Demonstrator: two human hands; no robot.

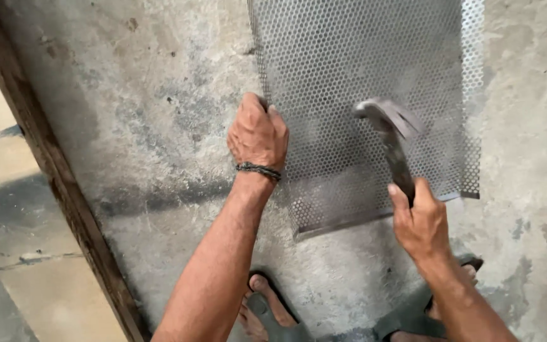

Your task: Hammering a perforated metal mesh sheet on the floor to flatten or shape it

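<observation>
Bare concrete floor (159, 126); flat on it, perforated metal sheet (362, 95). Wooden beam (58, 171) along the left. Left hand (257, 134) curled over the sheet's left edge. Right hand (420, 221) fisted around blurred hammer (390, 136) above the sheet.

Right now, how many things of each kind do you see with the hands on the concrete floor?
Hammer: 1
Perforated metal sheet: 1
Sandals: 2
Wrist bracelet: 1
Wooden beam: 1
Total: 6
</observation>
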